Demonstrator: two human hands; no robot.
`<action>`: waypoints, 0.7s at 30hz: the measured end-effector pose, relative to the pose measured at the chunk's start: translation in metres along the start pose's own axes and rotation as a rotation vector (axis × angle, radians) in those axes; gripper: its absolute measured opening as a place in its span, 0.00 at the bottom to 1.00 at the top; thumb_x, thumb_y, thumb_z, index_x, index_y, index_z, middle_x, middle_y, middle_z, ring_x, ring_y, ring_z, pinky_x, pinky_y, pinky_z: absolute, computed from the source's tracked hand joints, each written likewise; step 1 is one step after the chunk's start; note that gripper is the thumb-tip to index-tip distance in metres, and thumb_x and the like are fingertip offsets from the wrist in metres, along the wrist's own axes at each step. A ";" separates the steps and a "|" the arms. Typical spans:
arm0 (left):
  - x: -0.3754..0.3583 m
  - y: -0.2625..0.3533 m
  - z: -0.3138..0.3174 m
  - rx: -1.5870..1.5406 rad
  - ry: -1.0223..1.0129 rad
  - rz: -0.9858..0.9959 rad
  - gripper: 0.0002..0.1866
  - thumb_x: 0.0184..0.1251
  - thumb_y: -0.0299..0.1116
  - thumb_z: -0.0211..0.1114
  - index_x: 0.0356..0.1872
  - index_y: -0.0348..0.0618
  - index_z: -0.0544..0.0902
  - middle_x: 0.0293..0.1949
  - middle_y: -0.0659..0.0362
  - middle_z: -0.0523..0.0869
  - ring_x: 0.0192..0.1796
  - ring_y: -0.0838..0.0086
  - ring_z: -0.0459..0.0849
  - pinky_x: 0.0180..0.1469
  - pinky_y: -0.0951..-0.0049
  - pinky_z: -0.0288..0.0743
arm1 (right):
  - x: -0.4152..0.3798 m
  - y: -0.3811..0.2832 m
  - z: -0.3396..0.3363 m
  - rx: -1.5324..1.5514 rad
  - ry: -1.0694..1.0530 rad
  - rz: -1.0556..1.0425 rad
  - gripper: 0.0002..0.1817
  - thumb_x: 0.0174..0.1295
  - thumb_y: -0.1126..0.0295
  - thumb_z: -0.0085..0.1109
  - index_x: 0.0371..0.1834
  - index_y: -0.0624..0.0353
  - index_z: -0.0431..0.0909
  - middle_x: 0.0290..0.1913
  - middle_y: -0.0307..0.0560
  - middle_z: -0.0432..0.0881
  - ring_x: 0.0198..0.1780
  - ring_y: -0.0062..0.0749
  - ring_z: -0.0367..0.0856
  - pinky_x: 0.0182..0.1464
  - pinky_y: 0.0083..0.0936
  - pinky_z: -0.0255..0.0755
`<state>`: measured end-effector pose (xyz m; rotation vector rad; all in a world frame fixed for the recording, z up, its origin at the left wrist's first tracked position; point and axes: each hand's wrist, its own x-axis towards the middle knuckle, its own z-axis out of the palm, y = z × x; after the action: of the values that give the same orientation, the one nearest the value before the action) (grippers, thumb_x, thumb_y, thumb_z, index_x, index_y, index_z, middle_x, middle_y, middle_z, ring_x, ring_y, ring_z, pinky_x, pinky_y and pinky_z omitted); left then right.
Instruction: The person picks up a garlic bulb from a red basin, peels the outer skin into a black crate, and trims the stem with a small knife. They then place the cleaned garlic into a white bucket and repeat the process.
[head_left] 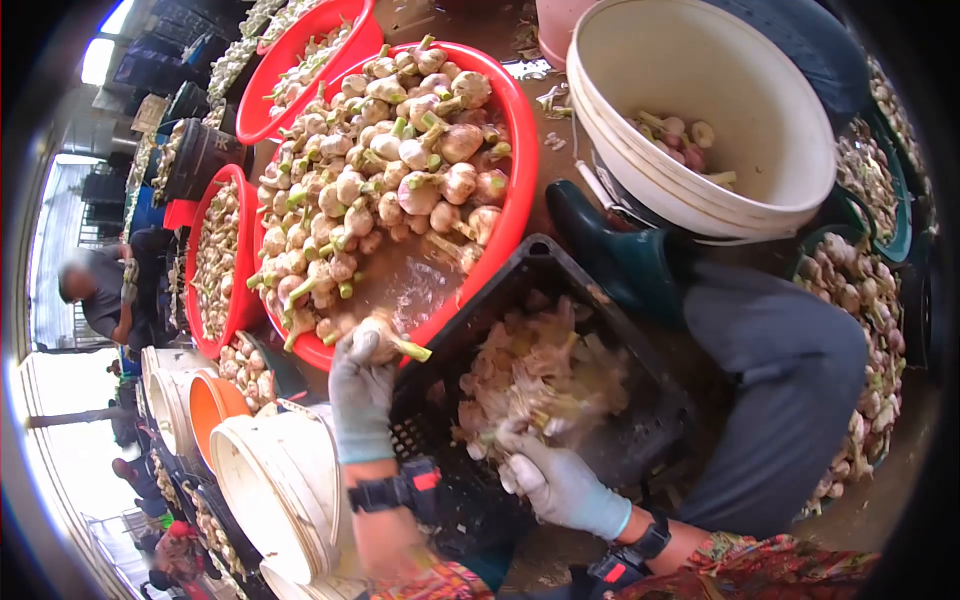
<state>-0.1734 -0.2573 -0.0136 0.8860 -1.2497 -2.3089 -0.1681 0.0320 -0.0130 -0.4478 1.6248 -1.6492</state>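
My left hand [362, 400], in a pale work glove, is closed on a garlic bulb [372, 338] with a short green stem. It is at the near rim of a red basin [522, 150] heaped with garlic bulbs [400, 150], with some brown water in its near part. My right hand [570, 490], also gloved, has its fingers curled together over a black plastic crate [660, 385]. Loose garlic skins [530, 370] lie in the crate, partly blurred beside my right fingers. What those fingers hold, if anything, cannot be made out.
A white bucket [690, 205] with a few bulbs inside stands beyond my boot [610, 255]. More white buckets [270, 490] and an orange one [212, 415] line the left. Other red basins [240, 260] of garlic stand farther off. A person [105, 300] sits there.
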 end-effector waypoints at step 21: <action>-0.276 -0.091 0.044 -0.123 0.570 0.229 0.12 0.62 0.29 0.67 0.41 0.34 0.75 0.39 0.54 0.80 0.43 0.68 0.81 0.51 0.67 0.77 | -0.058 0.011 0.037 -0.276 -0.364 -0.126 0.18 0.71 0.60 0.42 0.58 0.53 0.72 0.30 0.59 0.82 0.32 0.53 0.82 0.36 0.45 0.74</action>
<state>-0.0027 -0.0213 0.0242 1.1765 -0.8956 -1.7553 -0.1009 0.0493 -0.0037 -0.9496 1.5721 -1.3361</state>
